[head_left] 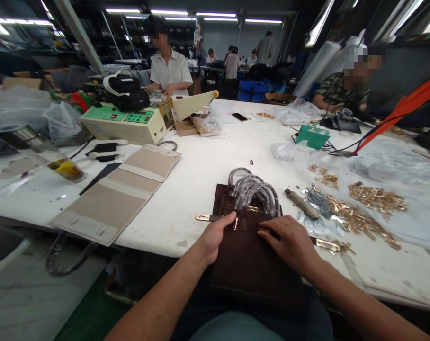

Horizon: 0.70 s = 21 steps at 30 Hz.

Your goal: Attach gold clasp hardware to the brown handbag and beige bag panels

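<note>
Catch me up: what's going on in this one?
A person has a dark brown handbag at the edge of a white table. Their left hand holds its left side; the right hand has its fingertips at the front, though what they pinch is too small to tell. The handles are plastic-wrapped. Gold-coloured hardware lies in loose piles to the right.

Bag (252, 270): dark brown, with gold fittings (235, 223). Worktop (190, 189): plain white. Flat panel (94, 199), left: beige, crossed by paler bands (142, 173). Machine (149, 131), left: cream body, green control panels (138, 117). Small box (311, 137), far right: green. Loose hardware (374, 196), right: gold; adjoining pile (318, 201): grey. Slanted bar (396, 111), right: orange. Phone (239, 116), far: black. Left co-worker's shirt (174, 68): white. Right co-worker's shirt (339, 92): camouflage pattern, dark and pale patches. Container (252, 91), far: blue.
</note>
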Each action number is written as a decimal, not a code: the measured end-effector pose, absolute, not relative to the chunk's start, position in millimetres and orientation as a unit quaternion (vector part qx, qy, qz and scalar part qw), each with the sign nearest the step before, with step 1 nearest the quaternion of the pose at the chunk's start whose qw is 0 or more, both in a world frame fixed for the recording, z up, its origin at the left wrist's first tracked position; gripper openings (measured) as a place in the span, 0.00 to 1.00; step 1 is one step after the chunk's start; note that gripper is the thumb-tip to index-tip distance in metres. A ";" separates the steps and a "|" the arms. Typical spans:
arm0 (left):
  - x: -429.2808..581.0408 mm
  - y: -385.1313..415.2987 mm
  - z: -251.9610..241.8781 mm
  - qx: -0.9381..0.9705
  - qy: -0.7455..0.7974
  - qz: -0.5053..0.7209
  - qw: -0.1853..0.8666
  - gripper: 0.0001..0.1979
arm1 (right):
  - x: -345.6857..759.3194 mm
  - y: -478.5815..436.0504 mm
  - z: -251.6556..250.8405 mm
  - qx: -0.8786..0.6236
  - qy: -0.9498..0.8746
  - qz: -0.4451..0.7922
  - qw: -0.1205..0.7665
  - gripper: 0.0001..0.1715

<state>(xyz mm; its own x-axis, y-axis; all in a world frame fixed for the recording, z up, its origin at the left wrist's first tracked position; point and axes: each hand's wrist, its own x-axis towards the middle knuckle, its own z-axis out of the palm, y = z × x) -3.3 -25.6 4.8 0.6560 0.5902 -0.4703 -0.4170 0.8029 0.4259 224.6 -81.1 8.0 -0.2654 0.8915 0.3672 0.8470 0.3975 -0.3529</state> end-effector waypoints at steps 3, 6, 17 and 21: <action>-3.6 -25.4 5.1 0.144 0.302 0.287 0.898 0.19 | 221.6 -79.4 13.1 -0.543 -0.809 0.023 0.224 0.09; -4.3 -25.0 4.5 0.144 0.302 0.294 0.895 0.19 | 216.3 -75.2 19.9 -0.534 -0.832 -0.005 0.154 0.11; -7.2 -31.0 -5.0 0.192 0.326 0.310 0.872 0.23 | 206.2 -74.9 -6.8 -0.519 -0.823 -0.074 0.219 0.13; -9.8 -44.6 4.6 0.292 0.326 0.400 0.805 0.23 | 215.6 -75.6 -15.8 -0.484 -0.823 -0.066 0.289 0.08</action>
<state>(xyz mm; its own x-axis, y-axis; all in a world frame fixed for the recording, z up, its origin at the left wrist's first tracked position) -9.8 -44.6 4.6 0.4673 0.8348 -0.2912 -0.4537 0.5092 0.7314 215.6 -75.6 -15.8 -0.3644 0.7582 0.5407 0.8350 0.5231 -0.1707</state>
